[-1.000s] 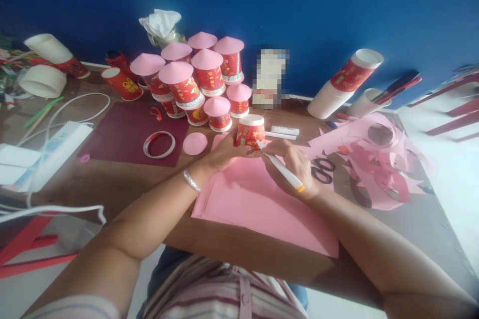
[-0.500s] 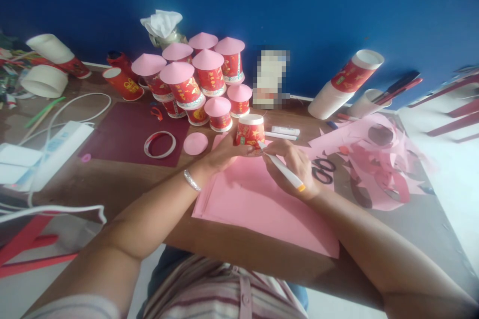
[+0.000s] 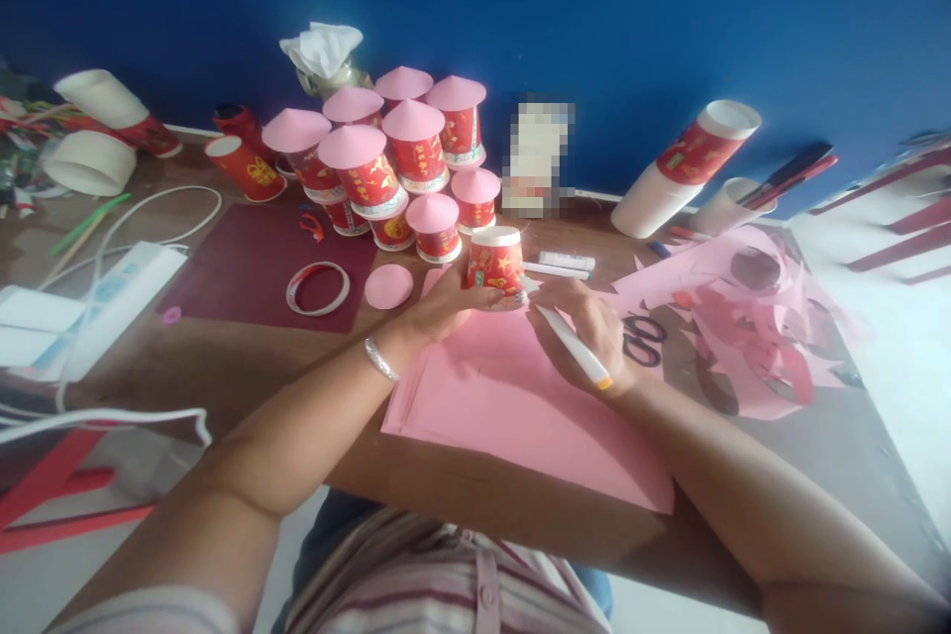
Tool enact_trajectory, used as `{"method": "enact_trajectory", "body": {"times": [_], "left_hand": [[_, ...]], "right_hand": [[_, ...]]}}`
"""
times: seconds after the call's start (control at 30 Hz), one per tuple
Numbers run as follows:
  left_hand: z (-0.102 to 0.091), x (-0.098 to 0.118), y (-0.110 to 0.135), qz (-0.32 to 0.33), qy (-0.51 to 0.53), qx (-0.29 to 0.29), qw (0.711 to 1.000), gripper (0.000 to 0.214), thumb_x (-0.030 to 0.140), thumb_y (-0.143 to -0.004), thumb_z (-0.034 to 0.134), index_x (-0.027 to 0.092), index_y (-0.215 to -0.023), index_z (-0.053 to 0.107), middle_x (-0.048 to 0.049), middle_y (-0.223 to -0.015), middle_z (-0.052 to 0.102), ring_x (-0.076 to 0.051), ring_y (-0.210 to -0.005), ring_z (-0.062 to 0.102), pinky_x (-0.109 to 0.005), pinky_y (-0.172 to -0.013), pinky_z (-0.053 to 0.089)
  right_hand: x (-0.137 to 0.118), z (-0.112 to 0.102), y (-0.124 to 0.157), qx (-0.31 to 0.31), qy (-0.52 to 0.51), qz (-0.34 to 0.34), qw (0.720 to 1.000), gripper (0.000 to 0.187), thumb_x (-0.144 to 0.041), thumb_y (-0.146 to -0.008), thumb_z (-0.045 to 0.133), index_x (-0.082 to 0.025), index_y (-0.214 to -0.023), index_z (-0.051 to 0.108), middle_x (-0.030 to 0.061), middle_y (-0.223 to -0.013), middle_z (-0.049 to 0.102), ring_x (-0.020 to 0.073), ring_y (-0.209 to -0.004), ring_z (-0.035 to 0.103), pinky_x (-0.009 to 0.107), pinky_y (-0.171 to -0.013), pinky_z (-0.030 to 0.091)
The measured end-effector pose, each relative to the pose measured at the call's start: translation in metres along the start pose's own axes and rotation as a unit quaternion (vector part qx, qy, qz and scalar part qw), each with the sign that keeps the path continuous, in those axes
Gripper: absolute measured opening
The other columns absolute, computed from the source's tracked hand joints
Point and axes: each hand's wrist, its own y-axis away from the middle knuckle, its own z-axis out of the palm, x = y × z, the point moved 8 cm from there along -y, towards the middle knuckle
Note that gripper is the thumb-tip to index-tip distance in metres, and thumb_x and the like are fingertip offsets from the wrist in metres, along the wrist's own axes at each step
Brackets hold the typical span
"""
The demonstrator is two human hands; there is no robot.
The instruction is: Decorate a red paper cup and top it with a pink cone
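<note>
A red paper cup (image 3: pixel 494 265) with gold print is held upside down, its white base up, above the pink paper sheets (image 3: pixel 482 406). My left hand (image 3: pixel 446 305) is closed around its left side and lower edge. My right hand (image 3: pixel 586 322) grips a white utility knife (image 3: pixel 576 347) with a yellow end, close to the cup's lower right edge. My fingers partly hide the knife's front end. Left of the cup lies a pink paper disc (image 3: pixel 388 286). Behind stand several red cups with pink cone roofs (image 3: pixel 414 121), some stacked.
Scissors (image 3: pixel 643 341) and pink paper scraps (image 3: pixel 758 317) lie on the right. Behind the cup are white pens (image 3: pixel 565 263). A tape ring (image 3: pixel 317 288) rests on a maroon sheet (image 3: pixel 245 267). More cups (image 3: pixel 698 154) lean at back right; a power strip (image 3: pixel 111 307) and cables occupy the left.
My right hand with the utility knife has drawn slightly right and down, away from the cup's front. The cup has barely shifted in my left hand.
</note>
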Motion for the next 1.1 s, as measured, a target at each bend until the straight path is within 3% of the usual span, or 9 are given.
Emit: {"method": "enact_trajectory", "body": {"times": [0.17, 0.33, 0.63, 0.8, 1.0, 1.1], "left_hand": [[0.000, 0.001, 0.000, -0.003, 0.009, 0.003, 1.000, 0.040, 0.029, -0.074, 0.086, 0.017, -0.108, 0.068, -0.0107, -0.113, 0.076, -0.031, -0.111, 0.071, -0.046, -0.098, 0.055], [0.003, 0.006, -0.001, 0.001, 0.028, -0.003, 1.000, 0.044, 0.028, -0.074, 0.085, 0.018, -0.114, 0.069, -0.0104, -0.115, 0.076, -0.032, -0.116, 0.070, -0.046, -0.103, 0.053], [0.003, 0.002, 0.003, -0.035, 0.082, -0.010, 0.996, 0.042, 0.023, -0.075, 0.080, 0.020, -0.116, 0.069, -0.0077, -0.105, 0.078, -0.032, -0.118, 0.070, -0.049, -0.104, 0.053], [0.005, 0.000, 0.003, -0.051, 0.096, -0.032, 0.994, 0.036, 0.028, -0.071, 0.080, 0.019, -0.105, 0.072, -0.0081, -0.099, 0.078, -0.035, -0.115, 0.070, -0.048, -0.099, 0.054], [0.006, -0.001, 0.003, -0.057, 0.103, -0.047, 0.992, 0.044, 0.029, -0.070, 0.078, 0.021, -0.113, 0.071, -0.0068, -0.100, 0.077, -0.028, -0.098, 0.073, -0.040, -0.086, 0.056], [-0.001, -0.003, 0.002, -0.054, 0.087, -0.012, 0.995, 0.046, 0.030, -0.070, 0.077, 0.022, -0.115, 0.071, -0.0059, -0.092, 0.076, -0.026, -0.088, 0.072, -0.037, -0.077, 0.055]], "right_hand": [[0.008, 0.003, 0.004, 0.000, 0.019, 0.014, 1.000, 0.023, -0.016, -0.097, 0.058, -0.025, -0.119, 0.059, 0.0020, -0.091, 0.073, 0.0170, -0.074, 0.072, 0.028, -0.064, 0.057], [0.004, 0.007, 0.006, -0.017, 0.001, -0.024, 1.000, 0.032, -0.014, -0.096, 0.060, -0.026, -0.126, 0.057, 0.0037, -0.096, 0.070, 0.0167, -0.076, 0.069, 0.028, -0.064, 0.056], [0.003, 0.005, 0.005, -0.014, 0.014, -0.035, 0.999, 0.042, -0.022, -0.094, 0.067, -0.024, -0.133, 0.052, 0.0066, -0.100, 0.070, 0.0202, -0.080, 0.070, 0.030, -0.063, 0.057], [0.001, 0.006, 0.006, -0.015, 0.023, -0.036, 0.999, 0.040, -0.018, -0.094, 0.067, -0.025, -0.131, 0.054, 0.0056, -0.100, 0.070, 0.0188, -0.081, 0.071, 0.029, -0.066, 0.058], [-0.001, 0.006, 0.006, -0.009, 0.012, -0.054, 0.998, 0.037, -0.014, -0.094, 0.065, -0.025, -0.129, 0.056, 0.0075, -0.106, 0.071, 0.0195, -0.089, 0.072, 0.030, -0.070, 0.060], [0.003, 0.007, 0.007, -0.011, 0.020, -0.037, 0.999, 0.035, -0.014, -0.095, 0.064, -0.026, -0.127, 0.057, 0.0066, -0.104, 0.070, 0.0181, -0.084, 0.071, 0.029, -0.066, 0.058]]}}
